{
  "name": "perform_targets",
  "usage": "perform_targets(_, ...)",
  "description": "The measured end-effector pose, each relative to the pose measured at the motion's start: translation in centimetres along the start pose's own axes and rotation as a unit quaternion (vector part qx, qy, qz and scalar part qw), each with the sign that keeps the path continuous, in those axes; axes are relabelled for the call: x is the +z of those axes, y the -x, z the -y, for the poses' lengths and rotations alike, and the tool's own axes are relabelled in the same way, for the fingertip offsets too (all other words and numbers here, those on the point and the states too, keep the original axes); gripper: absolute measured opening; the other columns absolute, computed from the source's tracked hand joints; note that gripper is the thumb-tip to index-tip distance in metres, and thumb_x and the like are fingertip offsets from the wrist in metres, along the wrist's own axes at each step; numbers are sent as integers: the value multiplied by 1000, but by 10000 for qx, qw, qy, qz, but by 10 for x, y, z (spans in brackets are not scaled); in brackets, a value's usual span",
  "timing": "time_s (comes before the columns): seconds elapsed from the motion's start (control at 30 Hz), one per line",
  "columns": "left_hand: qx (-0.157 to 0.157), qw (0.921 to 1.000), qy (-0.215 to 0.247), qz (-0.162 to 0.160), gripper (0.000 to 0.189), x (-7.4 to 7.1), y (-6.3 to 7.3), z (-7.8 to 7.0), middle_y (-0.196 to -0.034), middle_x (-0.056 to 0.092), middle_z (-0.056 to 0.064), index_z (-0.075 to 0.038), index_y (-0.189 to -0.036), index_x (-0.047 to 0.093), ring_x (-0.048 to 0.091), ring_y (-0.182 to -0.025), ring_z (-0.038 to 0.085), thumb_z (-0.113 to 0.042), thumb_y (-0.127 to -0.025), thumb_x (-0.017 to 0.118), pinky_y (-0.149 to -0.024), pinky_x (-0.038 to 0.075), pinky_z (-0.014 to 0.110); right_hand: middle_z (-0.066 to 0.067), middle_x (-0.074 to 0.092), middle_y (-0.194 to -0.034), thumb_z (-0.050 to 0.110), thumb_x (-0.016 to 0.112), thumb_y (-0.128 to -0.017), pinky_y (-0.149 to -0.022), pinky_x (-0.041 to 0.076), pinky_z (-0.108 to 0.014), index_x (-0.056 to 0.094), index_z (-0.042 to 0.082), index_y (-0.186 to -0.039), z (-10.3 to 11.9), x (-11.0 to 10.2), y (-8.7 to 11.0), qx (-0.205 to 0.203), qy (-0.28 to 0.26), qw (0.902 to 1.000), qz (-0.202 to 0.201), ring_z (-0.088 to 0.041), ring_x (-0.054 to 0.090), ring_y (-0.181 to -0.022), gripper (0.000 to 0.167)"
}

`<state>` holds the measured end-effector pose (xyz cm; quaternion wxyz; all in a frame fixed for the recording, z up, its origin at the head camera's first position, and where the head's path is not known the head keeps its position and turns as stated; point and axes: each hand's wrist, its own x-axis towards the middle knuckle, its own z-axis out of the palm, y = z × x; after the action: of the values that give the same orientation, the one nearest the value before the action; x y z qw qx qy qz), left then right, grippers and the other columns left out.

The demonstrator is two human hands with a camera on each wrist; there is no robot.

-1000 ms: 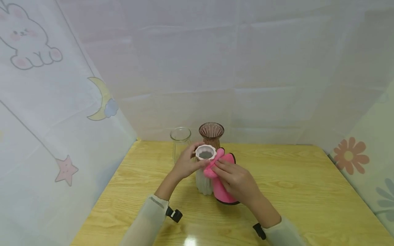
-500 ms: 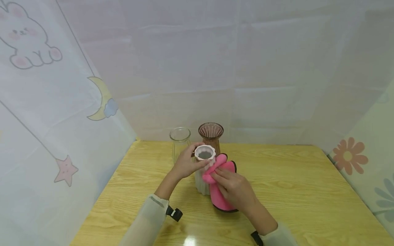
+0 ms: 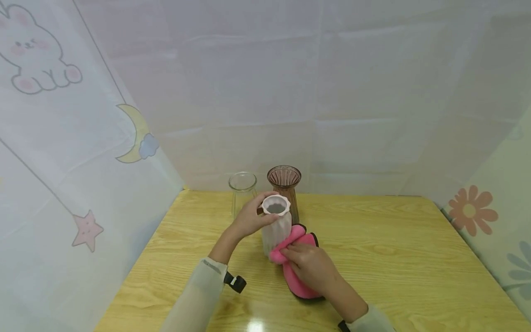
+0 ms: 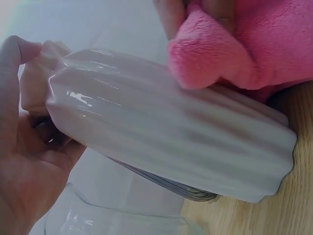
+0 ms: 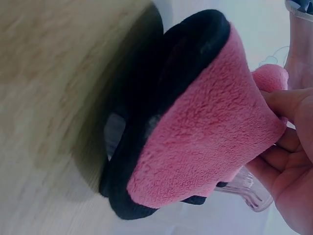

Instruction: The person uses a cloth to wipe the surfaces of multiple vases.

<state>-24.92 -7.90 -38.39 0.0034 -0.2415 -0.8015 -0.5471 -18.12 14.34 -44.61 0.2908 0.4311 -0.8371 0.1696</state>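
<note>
A white fluted vase (image 3: 277, 233) stands on the wooden table, its scalloped rim facing up. My left hand (image 3: 250, 217) grips it around the neck, thumb on the near side. In the left wrist view the vase (image 4: 161, 117) shows its glossy ribbed side. My right hand (image 3: 312, 267) holds a bunched pink cloth (image 3: 299, 281) with dark edging and presses it against the vase's lower right side. The right wrist view shows the cloth (image 5: 205, 122) hanging from the pinching fingers of the right hand (image 5: 288, 161). The vase's far side is hidden.
Behind the white vase stand a clear glass vase (image 3: 243, 182) on the left and a brownish-pink ribbed glass vase (image 3: 284, 177) on the right. The wooden table (image 3: 394, 249) meets a pale hanging sheet (image 3: 356, 115) at its back edge.
My right hand has slid the pink cloth down the vase's right side, from near the rim to near the base. The left hand keeps its grip on the neck.
</note>
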Motion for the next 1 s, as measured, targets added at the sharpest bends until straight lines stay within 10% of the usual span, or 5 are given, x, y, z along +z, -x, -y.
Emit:
perform_targets(0.47, 193, 9878, 1354, 747, 79, -8, -10, 12, -140, 52, 23, -6, -154, 37, 54, -123, 28, -34, -91, 75, -100, 49, 35, 5, 77, -103, 12, 77, -88, -76, 60, -30, 81, 17, -108, -5, -1, -3, 164, -415, 9961, 758, -9, 73, -94, 21)
perform_targets(0.67, 260, 9974, 666, -44, 92, 2, -4, 9, -149, 48, 15, -8, -157, 31, 46, -136, 27, -47, -88, 76, -117, 32, 49, -4, 78, -101, 8, 81, -82, -74, 61, -36, 80, 11, -108, -12, -38, -14, -128, -380, 9982, -452, -19, 75, -90, 26)
perform_targets(1.0, -98, 9981, -284, -535, 71, 7, -4, -4, -133, 62, 8, -8, -146, 49, 58, -124, 26, -31, -86, 81, -103, 48, 51, -11, 77, -104, 27, 49, -108, -73, 60, -40, 79, 7, -108, -20, -71, -41, -592, -58, 9838, -1690, -26, 75, -91, 36)
